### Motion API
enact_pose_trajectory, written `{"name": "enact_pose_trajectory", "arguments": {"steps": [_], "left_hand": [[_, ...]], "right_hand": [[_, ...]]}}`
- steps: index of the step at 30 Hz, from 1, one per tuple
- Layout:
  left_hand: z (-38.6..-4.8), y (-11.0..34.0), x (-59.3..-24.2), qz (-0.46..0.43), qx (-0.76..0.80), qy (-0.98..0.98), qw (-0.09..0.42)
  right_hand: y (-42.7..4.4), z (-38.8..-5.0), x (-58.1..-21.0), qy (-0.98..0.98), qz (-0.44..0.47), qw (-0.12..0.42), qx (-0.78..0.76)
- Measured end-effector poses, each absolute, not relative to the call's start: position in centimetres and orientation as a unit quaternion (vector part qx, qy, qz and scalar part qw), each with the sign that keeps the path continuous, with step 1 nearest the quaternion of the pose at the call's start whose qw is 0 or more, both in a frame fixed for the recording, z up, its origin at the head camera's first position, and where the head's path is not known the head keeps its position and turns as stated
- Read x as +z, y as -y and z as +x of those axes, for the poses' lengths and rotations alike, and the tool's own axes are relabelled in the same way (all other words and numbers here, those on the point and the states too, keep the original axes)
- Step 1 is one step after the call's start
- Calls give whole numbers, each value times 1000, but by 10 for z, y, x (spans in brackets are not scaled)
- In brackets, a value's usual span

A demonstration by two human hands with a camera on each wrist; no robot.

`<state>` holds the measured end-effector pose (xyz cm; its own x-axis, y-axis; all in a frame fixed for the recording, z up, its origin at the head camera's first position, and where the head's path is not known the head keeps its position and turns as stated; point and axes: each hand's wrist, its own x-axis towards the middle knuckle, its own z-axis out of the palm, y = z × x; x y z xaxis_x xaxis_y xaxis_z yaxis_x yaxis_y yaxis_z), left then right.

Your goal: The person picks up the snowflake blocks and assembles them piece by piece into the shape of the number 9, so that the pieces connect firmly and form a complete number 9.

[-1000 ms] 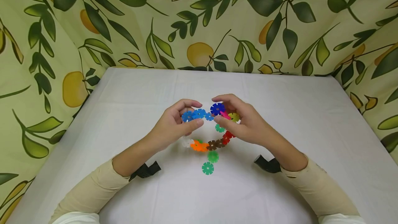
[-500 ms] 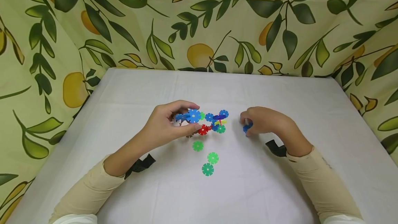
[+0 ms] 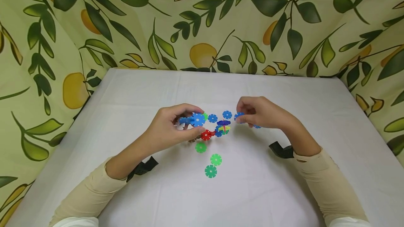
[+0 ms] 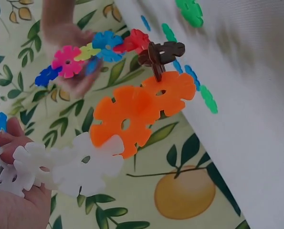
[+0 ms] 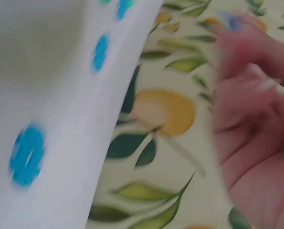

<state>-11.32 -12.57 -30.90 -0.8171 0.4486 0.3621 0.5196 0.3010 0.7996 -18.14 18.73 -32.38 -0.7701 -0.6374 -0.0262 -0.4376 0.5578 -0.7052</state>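
My left hand (image 3: pixel 172 123) grips a curved chain of interlocking snowflake discs by its blue end disc (image 3: pixel 198 119). In the left wrist view the chain runs through white discs (image 4: pixel 89 164), orange discs (image 4: pixel 125 119), brown discs (image 4: pixel 168 51), red, blue, yellow and pink discs to a dark blue disc (image 4: pixel 47 75) at the free end. To the right of the chain, my right hand (image 3: pixel 262 113) pinches a single blue snowflake disc (image 3: pixel 238 116) between thumb and fingers. That disc is blurred in the right wrist view and partly covered by the fingertips.
Loose green discs (image 3: pixel 216 159) lie on the white tabletop (image 3: pixel 240 192) in front of the chain. Loose blue discs (image 3: pixel 227 114) lie between the hands, and another blue disc (image 3: pixel 257 126) shows beneath the right hand. A patterned curtain (image 3: pixel 202 20) hangs behind the table.
The right hand has left the chain, moved right to the table, and come up and left with a blue disc. The left hand still holds the chain, now turned, its free end hanging.
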Motion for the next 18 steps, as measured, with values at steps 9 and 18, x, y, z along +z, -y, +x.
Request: {"name": "enact_pose_trajectory", "arguments": {"steps": [9,18], "left_hand": [[-108,122,-308,-319,-505,801,27],[-106,119,-313,-350,-509,785,40]], "right_hand": [[-151,-138,-304,-775,-404,-71,-480],[-130,-117,-306,-776,-454,-160,-408]]}}
